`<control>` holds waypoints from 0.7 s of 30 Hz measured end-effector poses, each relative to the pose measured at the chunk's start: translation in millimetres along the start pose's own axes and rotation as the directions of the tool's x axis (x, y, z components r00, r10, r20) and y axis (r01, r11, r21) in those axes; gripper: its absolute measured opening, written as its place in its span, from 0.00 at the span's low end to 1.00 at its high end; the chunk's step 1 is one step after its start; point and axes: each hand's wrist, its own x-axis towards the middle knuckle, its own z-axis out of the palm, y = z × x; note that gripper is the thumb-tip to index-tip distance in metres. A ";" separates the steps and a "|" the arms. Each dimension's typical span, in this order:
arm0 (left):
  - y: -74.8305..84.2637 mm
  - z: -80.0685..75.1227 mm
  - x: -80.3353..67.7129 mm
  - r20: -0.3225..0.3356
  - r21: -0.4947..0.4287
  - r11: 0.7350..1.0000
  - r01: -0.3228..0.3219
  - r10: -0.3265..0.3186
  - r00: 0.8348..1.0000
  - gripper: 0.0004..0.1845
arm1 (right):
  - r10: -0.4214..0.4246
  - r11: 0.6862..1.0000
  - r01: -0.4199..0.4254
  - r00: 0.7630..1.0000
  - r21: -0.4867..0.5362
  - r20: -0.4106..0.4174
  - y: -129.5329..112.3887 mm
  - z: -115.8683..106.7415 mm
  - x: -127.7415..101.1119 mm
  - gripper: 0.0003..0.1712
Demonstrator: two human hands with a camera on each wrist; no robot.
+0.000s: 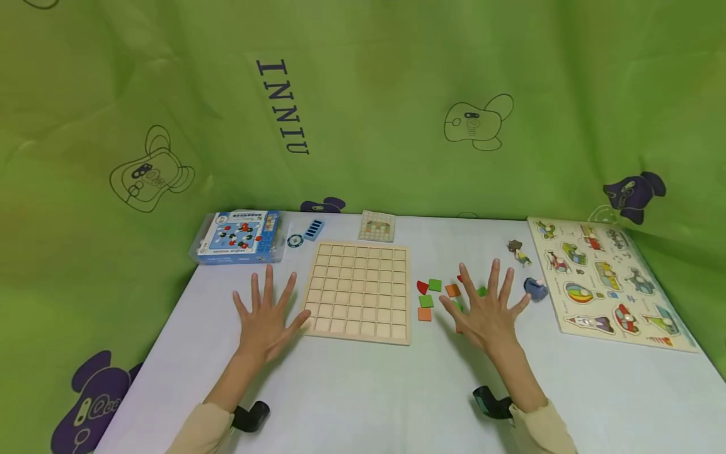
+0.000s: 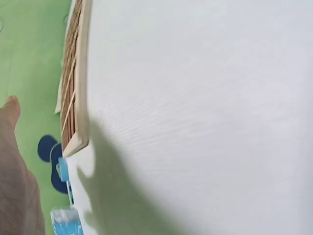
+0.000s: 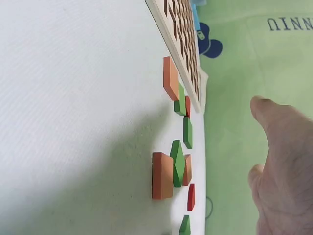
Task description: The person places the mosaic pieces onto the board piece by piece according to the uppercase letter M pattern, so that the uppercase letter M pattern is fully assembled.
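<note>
My left hand (image 1: 266,313) is spread flat over the white table (image 1: 363,391), fingers straight, just left of a wooden grid board (image 1: 357,291) whose cells hold nothing. My right hand (image 1: 486,309) is spread the same way to the right of the board, over loose flat tiles: a red one (image 1: 422,287), green ones (image 1: 435,285) and orange ones (image 1: 424,314). Some tiles lie hidden under the palm. Neither hand holds anything. The right wrist view shows an orange tile (image 3: 162,175) and the hand (image 3: 283,161) above it. The left wrist view shows the board's edge (image 2: 78,98).
A blue box (image 1: 241,236), a round token (image 1: 294,240), a blue strip (image 1: 314,229) and a pattern card (image 1: 377,226) lie at the back. A vehicle peg puzzle (image 1: 607,280) sits at the right, with small figures (image 1: 517,250) and a blue piece (image 1: 535,288) beside it. Green cloth surrounds the table.
</note>
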 end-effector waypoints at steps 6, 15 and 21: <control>2.7 4.1 -9.2 0.021 -0.079 0.995 -0.063 0.065 0.998 0.42 | -0.017 1.000 0.017 0.999 -0.006 -0.033 2.4 -0.5 -3.8 0.47; -7.1 2.1 -7.7 0.092 -0.389 0.905 -0.173 0.225 0.970 0.33 | -0.091 0.996 0.090 0.990 -0.011 -0.109 12.3 4.6 -8.6 0.46; -12.6 -2.7 2.5 0.120 -0.427 0.863 -0.269 0.349 0.929 0.23 | -0.142 0.984 0.157 0.977 0.088 -0.163 16.8 4.6 -4.6 0.40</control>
